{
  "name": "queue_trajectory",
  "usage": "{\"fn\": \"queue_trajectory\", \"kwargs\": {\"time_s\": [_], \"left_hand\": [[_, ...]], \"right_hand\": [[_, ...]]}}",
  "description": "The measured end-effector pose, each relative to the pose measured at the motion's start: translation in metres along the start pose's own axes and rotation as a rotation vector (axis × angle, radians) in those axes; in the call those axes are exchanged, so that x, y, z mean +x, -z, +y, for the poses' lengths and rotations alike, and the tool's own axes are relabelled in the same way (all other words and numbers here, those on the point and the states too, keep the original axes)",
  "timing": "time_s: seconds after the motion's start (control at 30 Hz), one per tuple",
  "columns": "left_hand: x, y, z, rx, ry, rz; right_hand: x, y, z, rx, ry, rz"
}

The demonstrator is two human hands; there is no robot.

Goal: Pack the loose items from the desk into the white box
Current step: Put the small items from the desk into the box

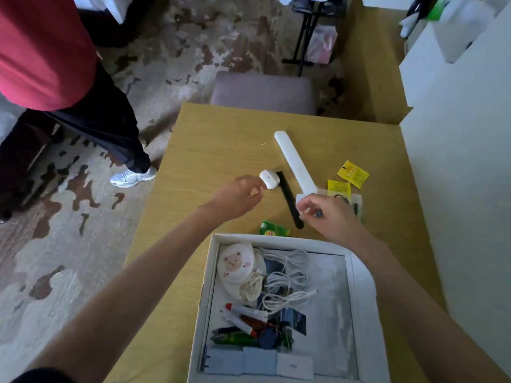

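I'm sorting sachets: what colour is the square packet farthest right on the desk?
The packet is yellow with small print, seen in the head view.
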State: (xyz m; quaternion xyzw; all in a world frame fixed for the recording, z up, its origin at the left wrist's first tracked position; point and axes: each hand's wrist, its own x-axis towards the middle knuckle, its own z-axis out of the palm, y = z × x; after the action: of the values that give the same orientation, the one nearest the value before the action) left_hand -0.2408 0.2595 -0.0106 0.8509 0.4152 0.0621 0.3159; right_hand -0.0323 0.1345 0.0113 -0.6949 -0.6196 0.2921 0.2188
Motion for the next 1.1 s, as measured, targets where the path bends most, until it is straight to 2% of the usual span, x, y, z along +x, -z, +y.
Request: {"fn": "queue_trajectory", "kwargs": {"time_s": [0.1,0.17,0.27,0.33,0.53,0.67,0.73,0.83,0.9,0.97,1.03,1.1], "left_hand": [[0.041,-0.017,-0.010,0.228,-0.042,-0.084],[0.065,-0.026,-0.015,0.379,-0.070,-0.120],[0.089,-0.037,-0.024,0.563,-0.163,-0.137],[0.093,-0.043,-0.030,0.591,-0.182,-0.143],[0.074,-0.043,-0.052,0.418,-0.090,-0.043],[0.048,-0.032,-0.066,0.067,0.081,0.009],[0.032,-0.024,-0.066,-0.059,0.110,0.076],[0.007,-0.005,-0.052,-0.226,0.122,0.194],[-0.013,0.010,-0.038,-0.298,0.126,0.267],[-0.035,0.023,-0.024,-0.323,0.096,0.329],[-0.060,0.032,-0.010,-0.319,0.056,0.353],[-0.084,0.036,0.002,-0.307,0.023,0.361]], "right_hand": [[0.022,-0.015,0.015,-0.148,-0.096,-0.237],[0.034,-0.026,0.022,-0.255,-0.086,-0.380],[0.051,-0.039,0.025,-0.333,-0.070,-0.427],[0.062,-0.049,0.022,-0.354,-0.055,-0.459],[0.079,-0.074,0.007,-0.464,0.069,-0.597],[0.081,-0.083,0.001,-0.606,0.207,-0.636],[0.080,-0.083,0.001,-0.596,0.204,-0.658],[0.078,-0.080,0.003,-0.476,0.093,-0.697],[0.075,-0.075,0.004,-0.419,0.051,-0.656],[0.069,-0.065,0.003,-0.329,0.044,-0.536],[0.057,-0.051,-0.002,-0.223,0.056,-0.344],[0.039,-0.035,-0.009,-0.110,0.091,-0.073]]}}
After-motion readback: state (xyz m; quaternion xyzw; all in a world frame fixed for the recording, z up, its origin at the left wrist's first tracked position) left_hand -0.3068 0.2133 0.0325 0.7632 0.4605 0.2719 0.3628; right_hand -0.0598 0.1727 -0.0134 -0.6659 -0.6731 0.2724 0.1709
